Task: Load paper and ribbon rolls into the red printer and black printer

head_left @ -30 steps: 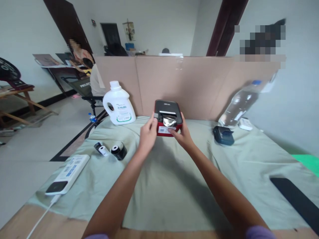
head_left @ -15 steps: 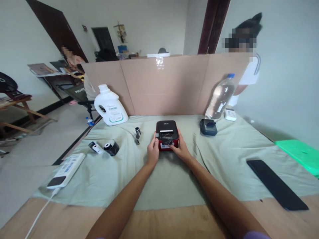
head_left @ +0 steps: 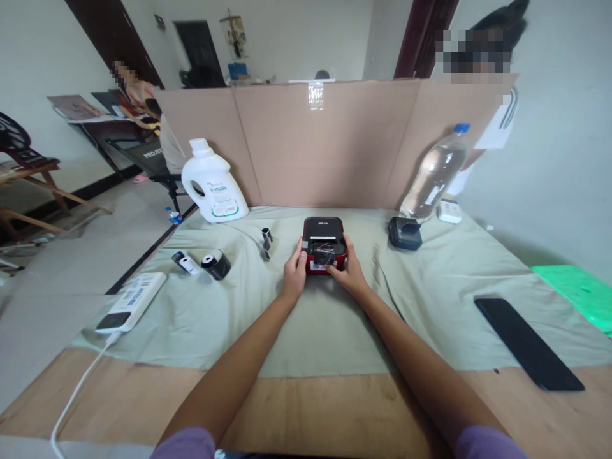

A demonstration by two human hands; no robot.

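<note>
A small black and red label printer (head_left: 324,226) sits on the green cloth in the middle of the table. A dark, shiny strip of film or label (head_left: 324,255) hangs out of its front. My left hand (head_left: 295,271) grips the printer's left side, thumb along the edge. On the right side, my right hand (head_left: 351,268) is closed round the case, its thumb by the lower end of the strip. Left of the printer stands a small curled black strip (head_left: 266,243). A black roll (head_left: 216,263) and a small white roll (head_left: 187,262) lie farther left.
A white detergent bottle (head_left: 215,185) and a clear bottle (head_left: 436,172) stand before a cardboard screen (head_left: 325,146). A power strip (head_left: 131,303) lies left, a black slab (head_left: 528,344) right. A black device (head_left: 405,233) sits right of the printer. Other people are beyond the screen.
The camera view has tilted down slightly, so most things shift in the picture. Both hands stay on the printer; I see no clear movement of it on the cloth.
</note>
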